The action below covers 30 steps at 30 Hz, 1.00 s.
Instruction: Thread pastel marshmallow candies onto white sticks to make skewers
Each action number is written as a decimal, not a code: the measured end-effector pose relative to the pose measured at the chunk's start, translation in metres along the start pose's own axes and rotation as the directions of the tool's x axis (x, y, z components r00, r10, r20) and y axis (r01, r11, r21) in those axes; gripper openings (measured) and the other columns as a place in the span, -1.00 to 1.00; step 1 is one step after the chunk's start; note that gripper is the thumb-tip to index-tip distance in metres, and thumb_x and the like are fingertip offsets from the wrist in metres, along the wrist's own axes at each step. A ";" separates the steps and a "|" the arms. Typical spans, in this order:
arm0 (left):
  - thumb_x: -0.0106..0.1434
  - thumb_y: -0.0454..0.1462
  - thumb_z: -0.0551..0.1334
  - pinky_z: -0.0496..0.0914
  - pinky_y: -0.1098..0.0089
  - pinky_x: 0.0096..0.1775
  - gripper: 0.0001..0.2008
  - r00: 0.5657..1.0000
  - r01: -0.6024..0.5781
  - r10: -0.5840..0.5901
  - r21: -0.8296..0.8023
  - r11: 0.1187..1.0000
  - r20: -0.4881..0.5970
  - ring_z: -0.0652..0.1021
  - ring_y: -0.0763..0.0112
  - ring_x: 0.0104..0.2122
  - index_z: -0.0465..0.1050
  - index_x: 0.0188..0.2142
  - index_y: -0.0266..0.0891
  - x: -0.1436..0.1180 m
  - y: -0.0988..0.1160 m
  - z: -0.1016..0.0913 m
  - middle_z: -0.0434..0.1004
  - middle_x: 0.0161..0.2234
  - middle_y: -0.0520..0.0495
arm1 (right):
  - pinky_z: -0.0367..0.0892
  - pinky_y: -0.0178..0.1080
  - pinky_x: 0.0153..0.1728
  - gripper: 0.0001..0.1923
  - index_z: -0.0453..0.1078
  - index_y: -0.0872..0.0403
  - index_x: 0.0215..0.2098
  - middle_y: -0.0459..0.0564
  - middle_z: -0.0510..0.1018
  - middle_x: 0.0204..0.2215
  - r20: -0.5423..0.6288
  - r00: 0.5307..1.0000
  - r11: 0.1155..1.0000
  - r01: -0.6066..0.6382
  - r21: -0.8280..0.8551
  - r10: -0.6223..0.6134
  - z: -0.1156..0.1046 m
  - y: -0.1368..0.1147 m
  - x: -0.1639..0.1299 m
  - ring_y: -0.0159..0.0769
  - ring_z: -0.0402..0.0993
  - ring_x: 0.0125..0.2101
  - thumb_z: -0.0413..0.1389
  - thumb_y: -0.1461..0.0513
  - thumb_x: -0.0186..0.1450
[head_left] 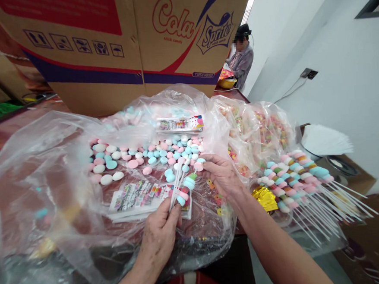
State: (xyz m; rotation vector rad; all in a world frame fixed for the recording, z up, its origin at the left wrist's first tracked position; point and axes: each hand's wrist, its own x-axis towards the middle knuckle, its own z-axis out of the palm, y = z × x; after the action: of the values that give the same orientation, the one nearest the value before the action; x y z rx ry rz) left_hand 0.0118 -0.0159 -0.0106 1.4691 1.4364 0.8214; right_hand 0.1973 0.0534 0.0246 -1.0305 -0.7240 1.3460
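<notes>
While the left hand is pinching a small bunch of white sticks in a closed grip, their candy-tipped ends are fanning up over the clear plastic bag spread on the bench. The right hand is reaching into the loose pastel candies, its fingertips closing narrowly on a piece at the heap's right edge. Printed label cards are lying just beside the left hand, under the sticks. Finished candy skewers are lying to the right, sticks pointing outward, with a gold foil wrapper beside them. A large cardboard box is standing behind the bag, and another person is working beyond it.
</notes>
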 end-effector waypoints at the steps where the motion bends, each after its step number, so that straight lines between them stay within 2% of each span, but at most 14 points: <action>1: 0.27 -0.05 0.06 0.16 0.40 -0.44 -0.66 1.000 0.000 0.000 0.000 1.000 -0.002 0.30 0.38 -0.55 0.29 -0.55 -0.16 0.000 0.000 0.000 0.25 -0.63 0.12 | 0.46 -0.33 -0.40 -0.73 0.56 0.10 -0.37 -0.10 0.64 -0.41 0.004 1.000 1.000 0.002 -0.004 -0.002 0.000 0.000 0.000 -0.39 0.51 -0.46 0.35 0.26 -0.08; 5: 0.26 -0.06 0.07 0.16 0.41 -0.43 -0.66 1.000 -0.008 0.008 -0.006 1.000 -0.008 0.31 0.37 -0.55 0.29 -0.56 -0.16 0.001 0.001 0.002 0.26 -0.63 0.12 | 0.46 -0.29 -0.33 -0.76 0.59 0.06 -0.34 -0.10 0.65 -0.41 0.040 0.999 0.997 0.023 -0.068 -0.020 -0.003 0.005 -0.002 -0.35 0.54 -0.41 0.35 0.22 -0.02; 8: 0.26 -0.06 0.07 0.17 0.41 -0.44 -0.66 1.000 -0.020 0.020 -0.010 1.000 -0.005 0.32 0.37 -0.56 0.28 -0.57 -0.15 0.002 0.002 0.003 0.27 -0.63 0.11 | 0.46 -0.20 -0.18 -0.74 0.61 0.03 -0.24 -0.09 0.67 -0.31 0.111 0.991 0.975 0.091 -0.201 -0.069 -0.009 0.009 -0.004 -0.27 0.57 -0.29 0.31 0.17 0.07; 13: 0.24 -0.06 0.09 0.17 0.41 -0.46 -0.66 1.000 -0.025 0.025 0.000 1.000 -0.018 0.32 0.37 -0.57 0.27 -0.59 -0.15 0.002 0.004 0.002 0.28 -0.64 0.10 | 0.39 -0.12 0.03 -0.73 0.59 -0.05 -0.13 -0.13 0.66 -0.14 0.181 0.971 0.844 0.225 -0.486 -0.155 -0.018 0.009 -0.006 -0.23 0.56 -0.11 0.22 0.19 0.19; 17: 0.25 -0.05 0.07 0.16 0.41 -0.47 -0.66 0.999 -0.030 0.030 0.008 1.000 -0.029 0.31 0.38 -0.58 0.29 -0.57 -0.15 0.001 0.004 0.001 0.27 -0.64 0.11 | 0.47 -0.15 -0.07 -0.71 0.56 -0.07 -0.07 -0.14 0.65 -0.12 0.208 0.966 0.816 0.241 -0.525 -0.152 -0.019 0.012 -0.011 -0.24 0.58 -0.16 0.17 0.17 0.24; 20: 0.26 -0.06 0.06 0.17 0.41 -0.47 -0.66 0.999 -0.035 0.035 0.010 0.999 -0.033 0.31 0.38 -0.58 0.29 -0.56 -0.15 0.001 0.004 0.002 0.26 -0.64 0.11 | 0.46 -0.14 -0.05 -0.70 0.54 -0.08 -0.03 -0.13 0.65 -0.14 0.230 0.954 0.753 0.296 -0.588 -0.195 -0.016 0.017 -0.017 -0.24 0.59 -0.17 0.13 0.16 0.29; 27: 0.27 -0.08 0.07 0.15 0.42 -0.49 -0.68 0.998 -0.036 0.035 -0.002 0.999 -0.055 0.28 0.41 -0.59 0.30 -0.55 -0.16 0.000 0.001 0.002 0.23 -0.65 0.11 | 0.37 -0.14 0.07 -0.67 0.51 -0.06 0.03 -0.07 0.62 -0.05 0.352 0.870 0.559 0.491 -0.668 -0.344 -0.013 0.026 -0.023 -0.22 0.55 -0.05 0.05 0.21 0.34; 30: 0.27 -0.08 0.09 0.10 0.44 -0.56 -0.68 0.999 -0.014 0.011 -0.072 0.997 -0.044 0.24 0.43 -0.63 0.30 -0.55 -0.16 0.000 0.001 0.002 0.18 -0.67 0.13 | 0.36 -0.16 0.09 -0.65 0.50 -0.06 0.04 -0.07 0.62 -0.05 0.394 0.852 0.523 0.524 -0.672 -0.345 -0.013 0.025 -0.023 -0.22 0.55 -0.03 0.03 0.23 0.34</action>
State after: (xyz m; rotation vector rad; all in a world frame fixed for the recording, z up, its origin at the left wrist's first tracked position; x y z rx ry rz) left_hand 0.0141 -0.0165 -0.0101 1.4150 1.4164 0.9090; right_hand 0.1954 0.0266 -0.0002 -1.2330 -1.7078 0.6643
